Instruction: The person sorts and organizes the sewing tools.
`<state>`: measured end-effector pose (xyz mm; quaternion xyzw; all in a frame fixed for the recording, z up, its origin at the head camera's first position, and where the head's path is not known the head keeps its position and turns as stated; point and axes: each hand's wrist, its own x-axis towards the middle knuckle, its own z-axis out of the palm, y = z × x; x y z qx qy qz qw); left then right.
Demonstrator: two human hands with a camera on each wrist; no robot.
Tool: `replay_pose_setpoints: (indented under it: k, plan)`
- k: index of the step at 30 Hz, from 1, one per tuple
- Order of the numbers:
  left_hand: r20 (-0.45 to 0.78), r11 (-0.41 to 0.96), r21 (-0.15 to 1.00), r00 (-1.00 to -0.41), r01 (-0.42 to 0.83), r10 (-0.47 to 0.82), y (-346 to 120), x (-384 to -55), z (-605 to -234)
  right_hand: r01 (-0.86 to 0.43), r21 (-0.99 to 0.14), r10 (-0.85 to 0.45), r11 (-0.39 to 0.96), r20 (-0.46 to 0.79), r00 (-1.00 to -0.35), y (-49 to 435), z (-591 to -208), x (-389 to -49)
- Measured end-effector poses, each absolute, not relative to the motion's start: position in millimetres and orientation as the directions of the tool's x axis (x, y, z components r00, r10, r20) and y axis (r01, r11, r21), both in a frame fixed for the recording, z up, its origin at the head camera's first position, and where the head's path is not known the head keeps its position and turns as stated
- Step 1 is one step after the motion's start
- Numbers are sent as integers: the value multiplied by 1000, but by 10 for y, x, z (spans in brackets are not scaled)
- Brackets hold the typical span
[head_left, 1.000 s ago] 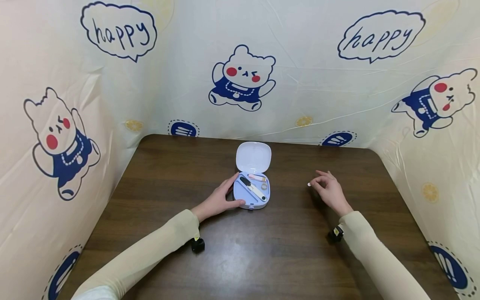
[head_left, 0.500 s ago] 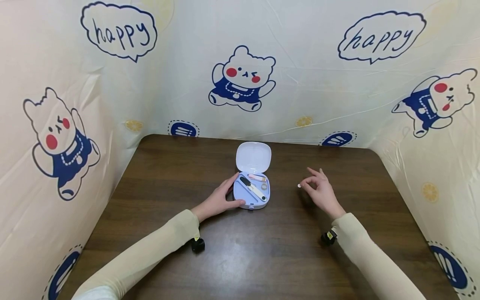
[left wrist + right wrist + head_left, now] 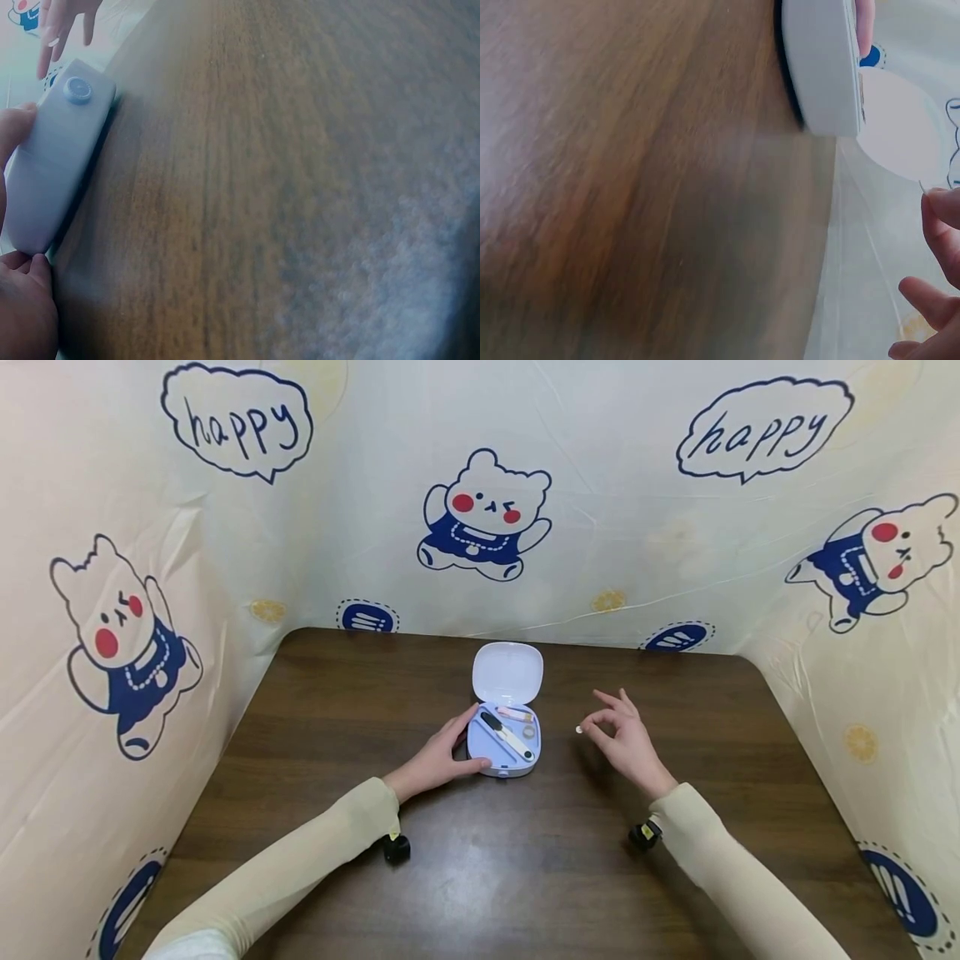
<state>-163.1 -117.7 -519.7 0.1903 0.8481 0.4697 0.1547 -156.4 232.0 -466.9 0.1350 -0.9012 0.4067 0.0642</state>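
A small light blue sewing box (image 3: pixel 491 757) stands on the table with its lid (image 3: pixel 507 673) raised at the back. My left hand (image 3: pixel 437 762) holds its left side, the thumb at the front corner. In its tray lie a white tool with a black end (image 3: pixel 507 737), probably thread snips, a small pink item (image 3: pixel 514 714) and a ring-like piece (image 3: pixel 528 732). Right of the box, my right hand (image 3: pixel 628 745) pinches a small white disc (image 3: pixel 579 729) between thumb and forefinger, the other fingers spread. Edge-on, the disc (image 3: pixel 922 187) looks thin in the right wrist view.
The dark wooden table (image 3: pixel 450 877) is enclosed at the back and sides by a pale printed cloth (image 3: pixel 615 518). A round button-like catch (image 3: pixel 77 90) sits on the box's front. Small black cameras (image 3: pixel 396 849) are worn at both wrists.
My right hand has moved left toward the sewing box, carrying the white disc. The left hand and the box have stayed in place.
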Motion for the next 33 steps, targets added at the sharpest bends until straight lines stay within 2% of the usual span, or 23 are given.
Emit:
replay_pose_setpoints:
  k: [22,33]
  plan:
    - [-72,474,861,-878,185,473,-1176,-1625,-5208,-360,-707,-215,609,290,-933,1895,-4639,-1520]
    - [-76,484,855,-878,186,472,-1175,-1622,-5206,-440,-670,-247,598,369,-896,1682,-4700,-1469]
